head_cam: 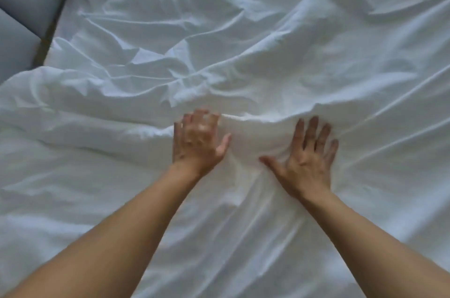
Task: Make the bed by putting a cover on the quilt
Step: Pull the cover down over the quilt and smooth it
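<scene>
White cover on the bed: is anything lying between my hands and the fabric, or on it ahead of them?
Nothing visible. The left hand and right hand both rest flat, directly on the white cover, with a raised fold of the same fabric between them. Ahead lies only wrinkled fabric.

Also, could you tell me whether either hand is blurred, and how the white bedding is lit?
In the head view, the left hand is motion-blurred at its fingers, the right hand sharper; soft, even light on the crumpled white fabric cover, shallow fold shadows, no hard glare.
</scene>
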Action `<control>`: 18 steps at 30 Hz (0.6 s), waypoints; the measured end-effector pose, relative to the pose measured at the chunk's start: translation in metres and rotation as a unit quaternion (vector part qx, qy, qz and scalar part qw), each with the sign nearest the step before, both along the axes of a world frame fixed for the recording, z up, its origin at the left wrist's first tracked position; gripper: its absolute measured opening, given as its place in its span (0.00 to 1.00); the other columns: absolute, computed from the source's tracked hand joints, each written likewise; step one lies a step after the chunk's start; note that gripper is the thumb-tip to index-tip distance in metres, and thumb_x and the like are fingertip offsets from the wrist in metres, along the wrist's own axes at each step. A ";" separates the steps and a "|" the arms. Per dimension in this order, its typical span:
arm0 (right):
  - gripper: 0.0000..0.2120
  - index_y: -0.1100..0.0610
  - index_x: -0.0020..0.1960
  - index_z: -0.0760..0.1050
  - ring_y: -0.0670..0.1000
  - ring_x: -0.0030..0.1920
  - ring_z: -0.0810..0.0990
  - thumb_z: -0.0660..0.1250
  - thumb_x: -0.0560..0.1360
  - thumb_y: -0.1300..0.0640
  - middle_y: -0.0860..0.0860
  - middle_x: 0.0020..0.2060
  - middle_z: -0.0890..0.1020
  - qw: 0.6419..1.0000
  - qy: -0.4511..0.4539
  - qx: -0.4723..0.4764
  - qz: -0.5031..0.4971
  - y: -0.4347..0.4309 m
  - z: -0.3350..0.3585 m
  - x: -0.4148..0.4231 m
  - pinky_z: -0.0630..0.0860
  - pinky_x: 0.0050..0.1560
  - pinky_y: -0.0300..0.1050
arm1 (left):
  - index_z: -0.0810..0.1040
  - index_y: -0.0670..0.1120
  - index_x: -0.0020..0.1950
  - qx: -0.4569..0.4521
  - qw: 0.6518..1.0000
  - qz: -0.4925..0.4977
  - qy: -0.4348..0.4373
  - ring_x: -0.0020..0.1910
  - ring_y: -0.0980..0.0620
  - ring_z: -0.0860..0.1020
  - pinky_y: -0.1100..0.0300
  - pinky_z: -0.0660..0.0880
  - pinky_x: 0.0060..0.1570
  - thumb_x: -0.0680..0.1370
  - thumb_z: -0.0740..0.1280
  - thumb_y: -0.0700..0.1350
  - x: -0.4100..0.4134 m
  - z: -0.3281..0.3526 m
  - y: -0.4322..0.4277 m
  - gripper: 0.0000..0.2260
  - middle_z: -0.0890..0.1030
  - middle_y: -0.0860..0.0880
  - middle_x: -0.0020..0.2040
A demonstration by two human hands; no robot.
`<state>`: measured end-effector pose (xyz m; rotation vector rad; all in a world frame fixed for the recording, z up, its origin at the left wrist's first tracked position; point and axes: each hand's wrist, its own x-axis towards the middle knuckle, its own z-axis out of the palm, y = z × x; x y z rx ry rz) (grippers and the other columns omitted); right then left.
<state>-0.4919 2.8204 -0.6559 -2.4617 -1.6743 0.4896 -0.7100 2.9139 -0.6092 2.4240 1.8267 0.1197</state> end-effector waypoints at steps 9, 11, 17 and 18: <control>0.74 0.48 0.76 0.22 0.72 0.76 0.33 0.64 0.53 0.15 0.64 0.75 0.27 0.956 0.068 -0.284 0.012 0.171 0.018 -0.046 0.41 0.70 0.79 | 0.30 0.66 0.76 -0.373 0.921 0.020 0.111 0.77 0.34 0.32 0.22 0.48 0.67 0.51 0.60 0.85 -0.043 -0.037 0.053 0.63 0.28 0.42 0.78; 0.79 0.51 0.74 0.18 0.72 0.75 0.30 0.69 0.51 0.18 0.65 0.73 0.24 0.944 0.035 -0.328 -0.028 0.181 0.012 -0.062 0.41 0.69 0.80 | 0.55 0.64 0.79 -0.398 0.913 -0.017 0.084 0.78 0.38 0.56 0.36 0.64 0.71 0.56 0.60 0.84 -0.055 -0.013 0.093 0.54 0.55 0.39 0.80; 0.88 0.57 0.72 0.16 0.72 0.74 0.27 0.79 0.42 0.25 0.66 0.71 0.22 0.923 0.031 -0.365 -0.119 0.208 0.007 -0.073 0.40 0.69 0.80 | 0.61 0.56 0.77 -0.065 0.979 0.187 0.054 0.75 0.38 0.60 0.39 0.56 0.72 0.63 0.71 0.74 -0.144 0.014 0.217 0.48 0.62 0.42 0.76; 0.89 0.58 0.72 0.16 0.72 0.74 0.28 0.80 0.41 0.26 0.66 0.71 0.22 0.920 0.027 -0.369 -0.127 0.211 0.005 -0.073 0.40 0.69 0.80 | 0.48 0.58 0.80 -0.167 0.958 0.228 0.056 0.79 0.37 0.51 0.34 0.51 0.73 0.58 0.70 0.77 -0.158 0.007 0.224 0.58 0.50 0.43 0.80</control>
